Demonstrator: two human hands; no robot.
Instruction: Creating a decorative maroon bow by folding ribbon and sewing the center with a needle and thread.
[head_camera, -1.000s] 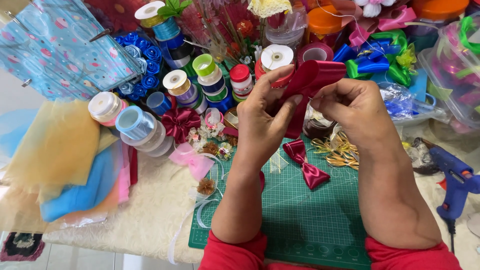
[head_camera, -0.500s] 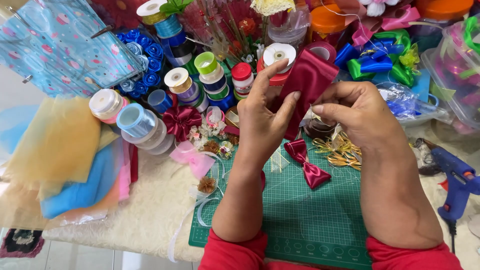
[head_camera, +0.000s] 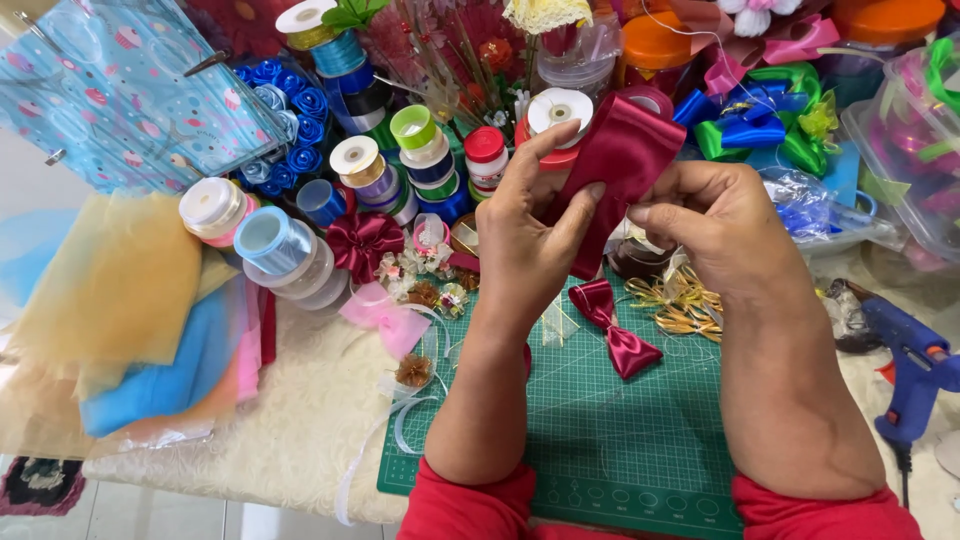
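Both hands up over the green cutting mat, working one wide dark red ribbon. Left hand grips the ribbon's left edge, thumb pressed on its front, index finger stretched up along the side, other fingers curled behind. Right hand holds the ribbon's right side lower down, fingers bent inward and pinched on it; the exact contact is hidden behind the knuckles. Ribbon stands tilted, top end leaning right, held in the air above the far edge of the mat.

On the mat, below the hands, lies a finished dark red bow. Just right of the bow, a tangle of thin gold ribbon. Off the mat's right edge, on the worktop, a blue glue gun. Left of the mat, a small pink bow and a dark red ribbon rosette. Beyond that, stacked ribbon spools and folded yellow and blue netting. Far side of the mat, more spools and blue-green bows.
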